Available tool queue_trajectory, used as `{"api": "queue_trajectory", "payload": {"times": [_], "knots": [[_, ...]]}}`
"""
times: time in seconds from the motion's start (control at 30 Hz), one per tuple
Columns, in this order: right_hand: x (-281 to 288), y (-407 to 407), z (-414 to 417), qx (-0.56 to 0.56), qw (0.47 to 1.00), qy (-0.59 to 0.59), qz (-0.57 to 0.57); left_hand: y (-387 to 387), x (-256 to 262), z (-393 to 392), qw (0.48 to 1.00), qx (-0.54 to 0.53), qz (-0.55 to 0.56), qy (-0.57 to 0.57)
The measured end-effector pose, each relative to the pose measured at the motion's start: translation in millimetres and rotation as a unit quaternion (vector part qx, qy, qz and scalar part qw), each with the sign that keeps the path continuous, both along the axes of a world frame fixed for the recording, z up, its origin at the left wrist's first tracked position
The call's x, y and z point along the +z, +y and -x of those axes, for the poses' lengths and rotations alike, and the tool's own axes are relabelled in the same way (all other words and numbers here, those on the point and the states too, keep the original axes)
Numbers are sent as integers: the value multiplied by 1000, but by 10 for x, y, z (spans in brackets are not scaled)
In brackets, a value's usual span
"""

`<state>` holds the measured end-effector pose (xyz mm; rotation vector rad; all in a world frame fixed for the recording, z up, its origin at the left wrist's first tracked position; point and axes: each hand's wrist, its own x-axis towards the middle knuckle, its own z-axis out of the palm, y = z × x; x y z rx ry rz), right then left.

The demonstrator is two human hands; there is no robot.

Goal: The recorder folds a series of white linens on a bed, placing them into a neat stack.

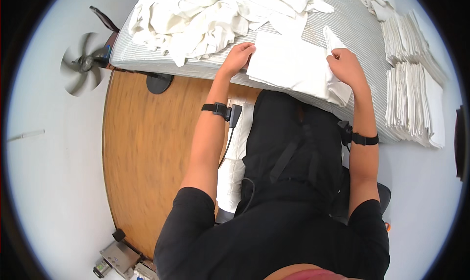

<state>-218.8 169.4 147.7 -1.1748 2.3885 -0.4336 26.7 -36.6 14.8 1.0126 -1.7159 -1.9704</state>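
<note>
A white cloth [290, 63] lies flat near the front edge of a bed-like surface with a striped cover [363, 34]. At its left edge is my left hand [238, 58], thumb against the fingers; whether it pinches the cloth I cannot tell. My right hand [344, 66] grips the cloth's right end, where a folded-up flap sticks out above and below the fist. Beyond the cloth spreads a loose heap of crumpled white cloths [198, 23]. Both forearms wear black straps with small devices.
Stacks of folded white cloths [407, 100] stand along the right side, with a crumpled cloth [374, 1] behind them. A spinning fan [86, 63] is at the left, its round black base [160, 83] on the wooden floor [158, 144]. Metal equipment [119, 256] sits at lower left.
</note>
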Motion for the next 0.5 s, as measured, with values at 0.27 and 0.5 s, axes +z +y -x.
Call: {"api": "queue_trajectory", "payload": {"times": [0.27,0.5], "knots": [[-129,-635,-914,101,985,-51,128,17,-15,0,999,-3,-29,12],[-584,-891,-1188,66,930,-360,22,-35,-71,-37,1000,-7,-11,20]]}}
